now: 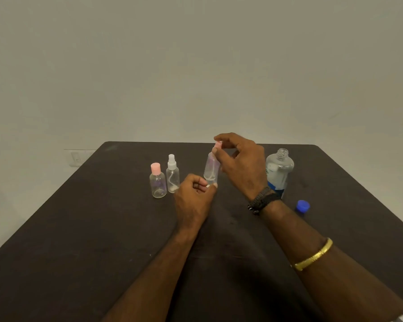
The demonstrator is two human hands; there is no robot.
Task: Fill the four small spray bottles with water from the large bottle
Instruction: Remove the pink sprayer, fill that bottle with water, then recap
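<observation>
A small clear spray bottle (211, 169) is held upright just above the dark table (79, 217). My left hand (193, 201) grips its base, and the fingers of my right hand (241, 163) pinch its pink top (218, 144). To the left stand a clear bottle with a pink cap (158, 181) and a clear bottle with a white spray head (172, 174). The large clear bottle (279, 170) stands uncapped to the right, behind my right wrist. Its blue cap (302, 206) lies on the table nearby. A fourth small bottle is not visible.
The table's far edge runs just behind the bottles, against a plain wall. A white wall socket (76, 158) sits at the left behind the table. My right forearm wears a dark wristband (262, 201) and a gold bangle (313, 257).
</observation>
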